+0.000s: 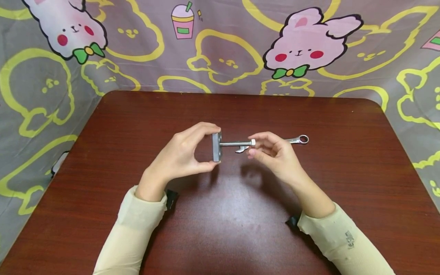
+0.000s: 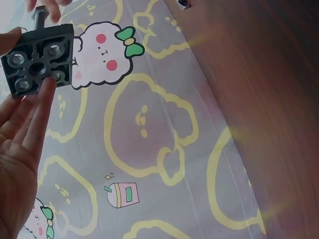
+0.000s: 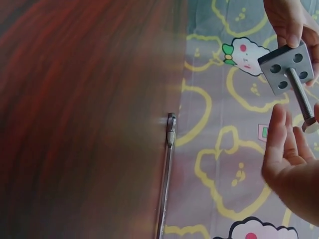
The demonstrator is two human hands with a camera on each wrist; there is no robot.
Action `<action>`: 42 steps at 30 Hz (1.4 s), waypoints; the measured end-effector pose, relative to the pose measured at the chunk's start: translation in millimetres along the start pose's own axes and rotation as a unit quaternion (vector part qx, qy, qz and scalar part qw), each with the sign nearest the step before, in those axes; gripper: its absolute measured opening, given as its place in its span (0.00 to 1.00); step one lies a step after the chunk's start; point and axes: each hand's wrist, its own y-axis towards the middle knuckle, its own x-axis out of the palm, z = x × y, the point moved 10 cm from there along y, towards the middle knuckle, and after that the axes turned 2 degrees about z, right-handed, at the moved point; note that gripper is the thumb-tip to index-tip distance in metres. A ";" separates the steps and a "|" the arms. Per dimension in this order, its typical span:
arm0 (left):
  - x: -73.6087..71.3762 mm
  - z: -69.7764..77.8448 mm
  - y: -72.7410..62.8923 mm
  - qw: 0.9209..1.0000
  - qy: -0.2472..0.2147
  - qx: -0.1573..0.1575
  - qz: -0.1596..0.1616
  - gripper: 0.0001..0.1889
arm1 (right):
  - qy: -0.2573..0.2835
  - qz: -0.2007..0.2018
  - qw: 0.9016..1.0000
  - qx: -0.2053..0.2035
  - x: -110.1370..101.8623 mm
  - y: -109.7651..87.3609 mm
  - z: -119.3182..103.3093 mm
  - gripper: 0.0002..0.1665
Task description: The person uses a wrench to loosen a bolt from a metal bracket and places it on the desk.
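Observation:
A grey square plate (image 1: 215,147) with round holes is held up by my left hand (image 1: 183,152), fingers on its upper edge and thumb on its lower edge. Ribs cover the plate's underside (image 2: 37,62) in the left wrist view. From the middle of its other face a hex-head bolt (image 1: 235,144) sticks out to the right. My right hand (image 1: 278,154) is around the bolt's head, index fingertip right at it and thumb a little below. In the right wrist view the bolt head (image 3: 311,126) shows uncovered beside outstretched fingers.
A combination wrench (image 1: 295,140) lies on the dark red-brown table (image 1: 220,229) behind my right hand, its ring end pointing right. Patterned cloth (image 1: 227,49) with cartoon rabbits hangs along the table's back and sides.

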 end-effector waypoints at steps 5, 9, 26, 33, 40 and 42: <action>-0.7 1.3 0.4 1.000 0.009 0.011 0.004 0.33 | -0.051 0.006 0.997 0.063 -3.3 -1.4 12.3 0.12; 0.2 1.8 0.6 1.000 0.014 0.017 0.004 0.33 | -0.098 0.006 0.992 0.082 -5.0 -1.1 15.9 0.15; 3.1 2.2 0.2 1.000 0.024 0.014 -0.002 0.33 | 0.024 0.016 0.997 0.075 0.7 0.4 10.7 0.09; 5.8 0.6 0.6 1.000 0.020 0.009 -0.011 0.33 | 0.046 0.013 0.997 0.056 2.7 1.3 4.9 0.15; 7.6 -2.1 1.5 1.000 0.010 -0.004 -0.017 0.35 | 0.046 0.035 0.998 0.033 -0.9 2.6 3.7 0.21; 8.2 -3.1 1.6 1.000 0.007 -0.010 -0.019 0.35 | 0.049 0.037 0.998 0.026 -1.4 2.8 3.3 0.22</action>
